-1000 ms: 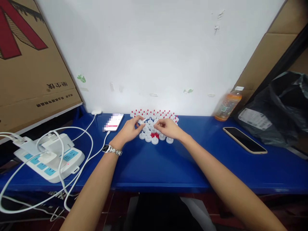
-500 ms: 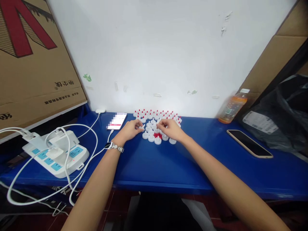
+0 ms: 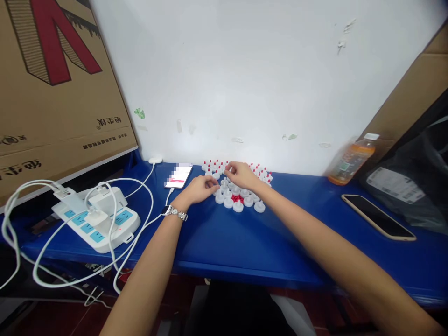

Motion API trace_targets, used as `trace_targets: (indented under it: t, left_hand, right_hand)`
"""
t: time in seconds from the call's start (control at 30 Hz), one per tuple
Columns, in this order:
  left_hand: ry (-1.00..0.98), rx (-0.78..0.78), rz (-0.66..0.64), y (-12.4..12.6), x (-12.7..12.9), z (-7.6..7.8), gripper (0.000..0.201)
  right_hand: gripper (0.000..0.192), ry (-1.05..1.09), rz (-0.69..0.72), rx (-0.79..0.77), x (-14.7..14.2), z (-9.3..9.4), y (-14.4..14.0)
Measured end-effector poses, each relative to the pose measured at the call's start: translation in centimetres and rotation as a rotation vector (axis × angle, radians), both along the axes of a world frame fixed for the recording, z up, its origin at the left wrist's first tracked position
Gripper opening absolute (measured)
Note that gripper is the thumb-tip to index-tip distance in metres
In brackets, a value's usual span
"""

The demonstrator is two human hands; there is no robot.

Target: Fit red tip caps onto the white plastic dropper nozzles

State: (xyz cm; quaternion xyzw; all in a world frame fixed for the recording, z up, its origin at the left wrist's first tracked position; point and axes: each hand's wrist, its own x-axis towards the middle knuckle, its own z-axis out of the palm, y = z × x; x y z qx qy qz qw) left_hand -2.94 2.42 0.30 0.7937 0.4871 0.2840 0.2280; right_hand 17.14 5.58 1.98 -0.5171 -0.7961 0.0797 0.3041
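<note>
A cluster of small white caps (image 3: pixel 238 200) lies on the blue table (image 3: pixel 224 238) around a little heap of red pieces (image 3: pixel 238 198). Behind them, against the wall, stand rows of white caps with red tips (image 3: pixel 261 171). My left hand (image 3: pixel 200 188), with a metal watch on its wrist, rests at the cluster's left edge with its fingers curled; what it holds is hidden. My right hand (image 3: pixel 240 174) reaches over the cluster to the back rows, its fingertips pinched at a red-tipped cap.
A phone (image 3: pixel 179 176) with a lit screen lies left of the caps, cabled. A white power strip (image 3: pixel 101 219) with chargers and looping cables sits far left under a cardboard box (image 3: pixel 59 84). An orange drink bottle (image 3: pixel 350 159), a dark phone (image 3: pixel 378 217) and a black bag (image 3: pixel 416 172) are right.
My right hand has lifted from the loose caps and moved back toward the rows by the wall. My left hand has stayed at the cluster's left edge. The camera has turned left.
</note>
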Motion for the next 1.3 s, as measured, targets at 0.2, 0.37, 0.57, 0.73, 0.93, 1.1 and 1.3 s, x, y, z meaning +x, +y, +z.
trace_targets:
  t: [0.2,0.37,0.57,0.73,0.93,1.1,1.3]
  left_hand:
    - [0.016,0.143,0.125,0.1,-0.1,0.2,0.032]
    - [0.005,0.214,0.156,0.8,-0.3,-0.8,0.023]
    - [-0.059,0.380,0.159,0.0,0.4,-0.9,0.041]
    - [-0.042,0.305,0.003,-1.5,2.5,0.2,0.039]
    - [-0.031,0.336,-0.149,-2.1,3.9,0.6,0.031]
    - [0.034,0.492,-0.164,-2.8,4.3,1.2,0.030]
    - [0.087,0.597,-0.177,-3.3,4.4,1.8,0.029]
  right_hand:
    - [0.034,-0.369,-0.115,-0.075,-4.1,0.0,4.3]
    - [0.022,-0.407,-0.101,-0.063,-4.7,0.4,4.6]
    - [0.023,-0.023,-0.078,-0.028,-2.3,1.0,1.3]
    - [0.023,0.232,0.062,-0.031,0.2,0.3,-2.9]
    - [0.027,0.163,0.169,0.016,2.1,-0.1,-5.5]
    - [0.040,0.435,0.123,-0.196,2.3,-0.6,-4.9]
    - [0.035,0.715,0.055,-0.410,1.9,-0.9,-4.8]
